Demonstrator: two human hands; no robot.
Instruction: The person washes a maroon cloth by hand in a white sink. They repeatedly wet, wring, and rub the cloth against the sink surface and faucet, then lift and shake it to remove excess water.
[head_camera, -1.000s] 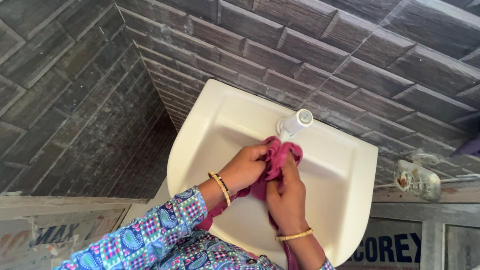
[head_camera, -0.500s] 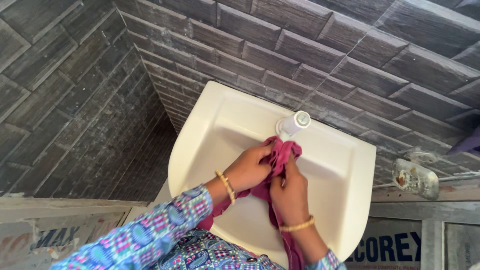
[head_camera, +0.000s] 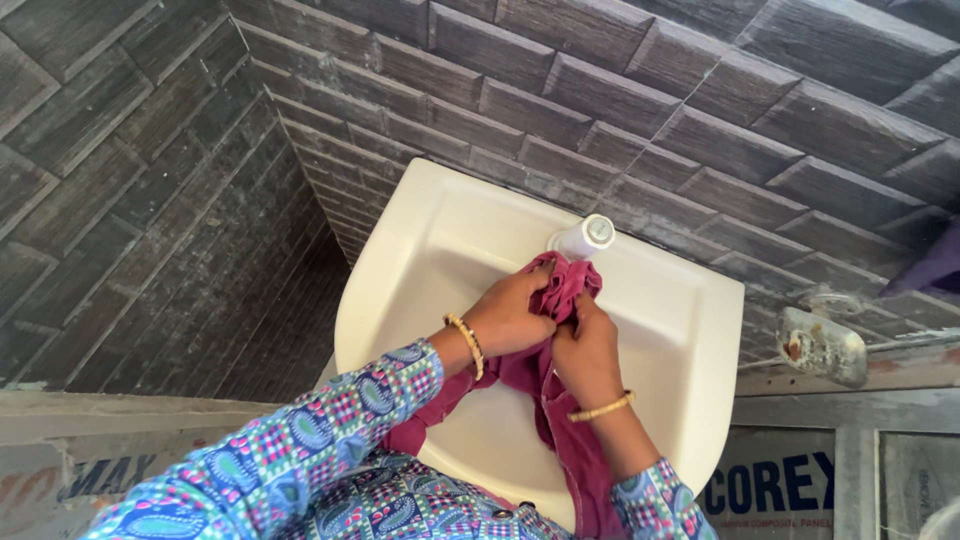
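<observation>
while bunched, soft maroon cloth

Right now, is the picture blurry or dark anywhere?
In the head view the hands and pink cloth look sharp; the sink is brightly lit without harsh glare; the tiled corner at left is darker, in shadow.

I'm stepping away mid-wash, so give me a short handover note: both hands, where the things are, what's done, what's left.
Left hand: closed on the bunched maroon cloth, over the basin.
Right hand: closed on the same cloth, pressed against the left hand.
Cloth: gathered just below the white tap; its tail hangs down over the cream sink front edge.
Done: cloth is in the basin and gripped by both hands.
Left: judging by the grip, probably more rubbing or wringing. No running water is visible; I cannot tell how wet the cloth is.
</observation>
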